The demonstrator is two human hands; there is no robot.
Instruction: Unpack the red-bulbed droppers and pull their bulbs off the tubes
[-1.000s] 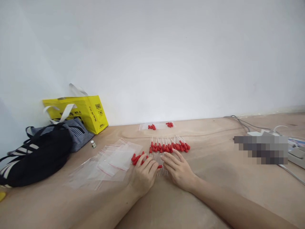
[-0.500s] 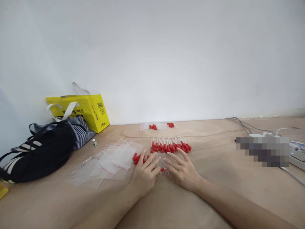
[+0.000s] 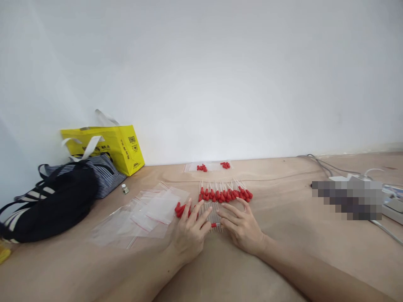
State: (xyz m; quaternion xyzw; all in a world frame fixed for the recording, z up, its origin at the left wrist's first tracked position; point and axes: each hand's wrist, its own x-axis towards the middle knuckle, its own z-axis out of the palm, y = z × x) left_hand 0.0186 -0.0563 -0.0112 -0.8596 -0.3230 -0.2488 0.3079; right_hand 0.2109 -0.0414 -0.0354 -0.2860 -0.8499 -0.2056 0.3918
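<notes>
A row of clear droppers with red bulbs (image 3: 225,194) lies on the wooden tabletop (image 3: 283,235). My left hand (image 3: 189,233) rests flat with fingers spread, its tips on a small bunch of red-bulbed droppers (image 3: 180,209). My right hand (image 3: 241,224) lies flat beside it, fingers stretched over the clear stems just below the row. Between the two hands a single red-tipped dropper (image 3: 214,225) shows. Neither hand grips anything.
Clear zip bags (image 3: 141,214) lie spread to the left of my hands. A filled bag of droppers (image 3: 211,166) sits near the wall. A black and striped bag (image 3: 53,197) and a yellow paper bag (image 3: 110,144) stand far left, with a tiny vial (image 3: 125,189) nearby. Cables and a power strip (image 3: 390,201) lie right.
Both hands have slid slightly toward me over the dropper stems. The fingers of my left hand have spread a little wider. The rest stays still.
</notes>
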